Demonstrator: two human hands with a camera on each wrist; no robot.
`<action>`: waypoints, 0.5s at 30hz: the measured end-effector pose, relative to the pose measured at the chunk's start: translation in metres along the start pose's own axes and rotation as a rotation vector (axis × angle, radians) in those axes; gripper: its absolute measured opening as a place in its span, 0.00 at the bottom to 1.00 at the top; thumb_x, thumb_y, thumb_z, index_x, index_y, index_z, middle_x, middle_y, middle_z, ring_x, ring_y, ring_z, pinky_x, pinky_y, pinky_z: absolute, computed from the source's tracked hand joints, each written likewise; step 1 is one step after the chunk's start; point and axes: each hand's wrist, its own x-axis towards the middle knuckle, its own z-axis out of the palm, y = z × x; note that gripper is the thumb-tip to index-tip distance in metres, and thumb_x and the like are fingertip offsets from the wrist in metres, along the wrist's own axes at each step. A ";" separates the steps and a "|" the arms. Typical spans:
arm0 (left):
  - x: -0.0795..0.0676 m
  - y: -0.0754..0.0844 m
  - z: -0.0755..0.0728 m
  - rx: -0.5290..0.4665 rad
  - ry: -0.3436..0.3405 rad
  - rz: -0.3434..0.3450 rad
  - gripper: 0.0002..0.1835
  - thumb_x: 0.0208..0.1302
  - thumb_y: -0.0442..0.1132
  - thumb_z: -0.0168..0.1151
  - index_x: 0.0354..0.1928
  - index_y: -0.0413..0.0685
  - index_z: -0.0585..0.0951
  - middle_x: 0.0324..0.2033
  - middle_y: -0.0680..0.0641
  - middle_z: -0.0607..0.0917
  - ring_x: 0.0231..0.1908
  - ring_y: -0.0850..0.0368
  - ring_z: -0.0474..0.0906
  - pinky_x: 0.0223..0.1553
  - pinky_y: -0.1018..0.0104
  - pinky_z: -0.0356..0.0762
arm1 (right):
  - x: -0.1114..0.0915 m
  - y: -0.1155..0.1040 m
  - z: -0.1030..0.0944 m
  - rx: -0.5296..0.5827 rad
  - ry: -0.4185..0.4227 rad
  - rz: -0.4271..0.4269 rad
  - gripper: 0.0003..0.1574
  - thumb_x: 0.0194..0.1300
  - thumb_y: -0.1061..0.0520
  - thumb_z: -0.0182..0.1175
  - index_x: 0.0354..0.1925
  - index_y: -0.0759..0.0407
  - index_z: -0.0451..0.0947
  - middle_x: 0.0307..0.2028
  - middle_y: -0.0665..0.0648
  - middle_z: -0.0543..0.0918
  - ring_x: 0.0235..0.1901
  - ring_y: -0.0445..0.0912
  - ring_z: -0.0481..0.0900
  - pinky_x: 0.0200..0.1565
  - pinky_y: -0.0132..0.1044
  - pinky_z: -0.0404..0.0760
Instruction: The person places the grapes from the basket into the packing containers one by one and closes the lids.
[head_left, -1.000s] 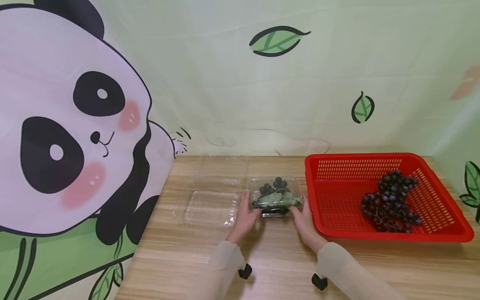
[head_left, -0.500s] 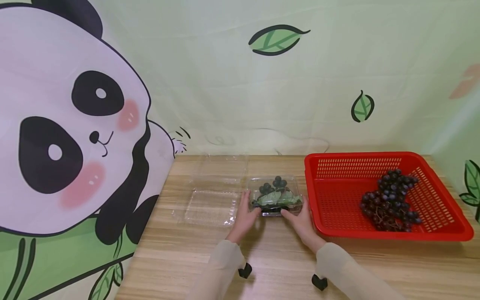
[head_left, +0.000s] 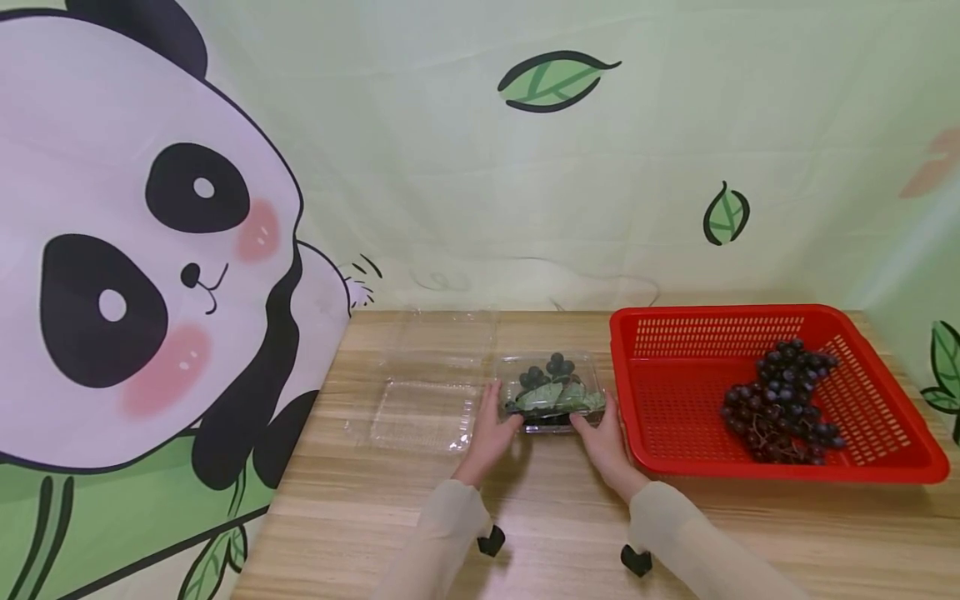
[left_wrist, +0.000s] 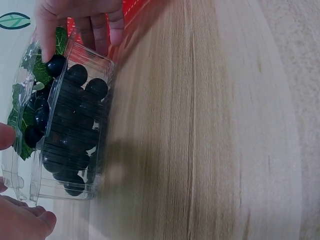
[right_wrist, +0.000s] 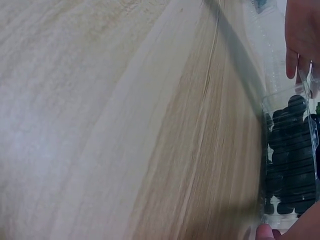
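A clear plastic clamshell box [head_left: 549, 427] full of dark grapes [left_wrist: 75, 120] stands on the table between both hands. Green leaves [head_left: 551, 398] lie over the grapes under its lid. My left hand [head_left: 491, 433] holds the box at its left side, thumb at the front corner and fingers along the side wall. At the right side my right hand [head_left: 606, 442] grips it, thumb on the front rim beside a grape in the left wrist view. The right wrist view catches the grape-filled wall at its right edge; the far sides of the box are hidden.
Left of the box lies an opened, see-through clamshell [head_left: 423, 414] with its lid folded back. A red plastic basket [head_left: 630, 442] stands at the right, close to my right hand, holding grape bunches [head_left: 783, 404]. A printed cloth backdrop [head_left: 450, 167] rises behind the wooden table [head_left: 555, 517].
My right thumb has slid left along the front rim of the box, then back slightly right. The leaves look slightly shifted under the lid. My left hand stays in place.
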 end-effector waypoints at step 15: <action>0.000 -0.003 0.002 0.015 0.008 0.012 0.41 0.52 0.35 0.54 0.67 0.49 0.49 0.68 0.42 0.43 0.67 0.42 0.42 0.62 0.40 0.46 | 0.063 0.117 0.009 0.143 0.058 -0.200 0.32 0.59 0.57 0.52 0.60 0.60 0.55 0.56 0.59 0.66 0.59 0.45 0.61 0.63 0.33 0.57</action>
